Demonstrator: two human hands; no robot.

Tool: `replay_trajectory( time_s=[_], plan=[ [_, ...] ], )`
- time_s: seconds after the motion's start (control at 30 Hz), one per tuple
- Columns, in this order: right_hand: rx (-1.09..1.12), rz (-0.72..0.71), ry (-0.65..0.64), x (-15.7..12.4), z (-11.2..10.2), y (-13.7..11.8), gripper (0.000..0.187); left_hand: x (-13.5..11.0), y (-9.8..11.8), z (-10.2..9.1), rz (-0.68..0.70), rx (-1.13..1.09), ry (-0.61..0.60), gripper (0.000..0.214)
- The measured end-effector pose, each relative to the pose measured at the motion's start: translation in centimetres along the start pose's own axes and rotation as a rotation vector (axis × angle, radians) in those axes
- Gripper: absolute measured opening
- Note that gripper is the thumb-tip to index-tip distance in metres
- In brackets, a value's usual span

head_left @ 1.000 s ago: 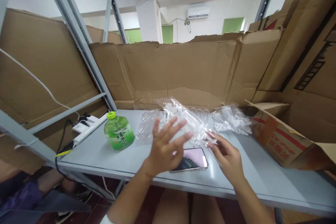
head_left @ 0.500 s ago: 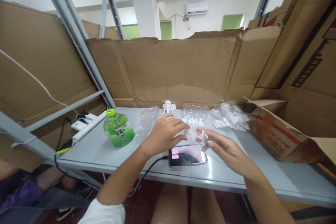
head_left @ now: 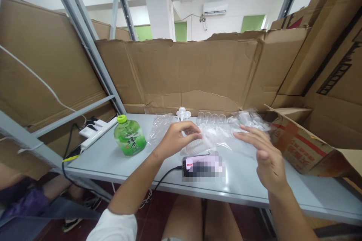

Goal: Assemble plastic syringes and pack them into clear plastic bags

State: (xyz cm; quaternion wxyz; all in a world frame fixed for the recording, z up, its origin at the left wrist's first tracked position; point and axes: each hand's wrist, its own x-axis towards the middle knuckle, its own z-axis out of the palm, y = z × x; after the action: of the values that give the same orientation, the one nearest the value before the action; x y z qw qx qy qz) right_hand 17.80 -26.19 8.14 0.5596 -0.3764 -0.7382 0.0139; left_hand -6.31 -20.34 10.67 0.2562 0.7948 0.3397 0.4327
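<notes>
My left hand (head_left: 178, 135) pinches a clear plastic bag (head_left: 223, 142) between thumb and fingertips. The thin bag is spread out above the table, and its outline is hard to make out. To its right, my right hand (head_left: 267, 160) has its fingers stretched out near the bag's far side. A phone (head_left: 192, 167) with a lit screen lies just below the bag, a cable plugged into its left end. Behind the bag stand several clear plastic cups (head_left: 211, 117) in a row. White plastic parts (head_left: 183, 113) stand beyond my left hand.
A green drink bottle (head_left: 129, 135) stands at the left, beside a crumpled clear bag (head_left: 161, 126). Another clear bag with white pieces (head_left: 249, 118) lies at the back right, close to an open cardboard box (head_left: 299, 147). A power strip (head_left: 97, 135) rests along the left edge.
The crumpled clear plastic between my hands is now spread wide. My right hand has moved right and opened away from it, while my left hand has closed into a pinch.
</notes>
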Motion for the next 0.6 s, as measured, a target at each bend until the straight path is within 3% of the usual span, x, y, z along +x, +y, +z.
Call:
replay_trajectory(
  time_s=[0.1, 0.27, 0.3, 0.43, 0.5, 0.6],
  plan=[
    [0.126, 0.038, -0.069, 0.2, 0.2, 0.7, 0.063, -0.1, 0.0, 0.3, -0.075, -0.049, -0.014, 0.016],
    [0.562, 0.25, 0.223, -0.1, 0.9, 2.3, 0.061, 0.0, -0.7, 0.6, -0.192, -0.128, -0.016, 0.023],
    [0.623, 0.328, 0.204, -0.4, 1.4, 2.5, 0.064, 0.1, -0.8, 0.8, -0.21, -0.163, -0.018, 0.024],
    [0.745, 0.599, -0.103, -1.9, 4.6, 2.5, 0.075, 0.3, -1.3, 2.0, -0.243, -0.262, -0.011, 0.024],
    [0.818, 0.681, -0.14, -2.5, 6.3, 2.0, 0.073, 0.4, -1.4, 2.9, -0.225, -0.269, -0.019, 0.024],
    [0.839, 0.769, -0.08, -2.8, 8.1, 1.6, 0.062, 0.5, -1.5, 4.1, -0.193, -0.245, -0.024, 0.027]
  ],
)
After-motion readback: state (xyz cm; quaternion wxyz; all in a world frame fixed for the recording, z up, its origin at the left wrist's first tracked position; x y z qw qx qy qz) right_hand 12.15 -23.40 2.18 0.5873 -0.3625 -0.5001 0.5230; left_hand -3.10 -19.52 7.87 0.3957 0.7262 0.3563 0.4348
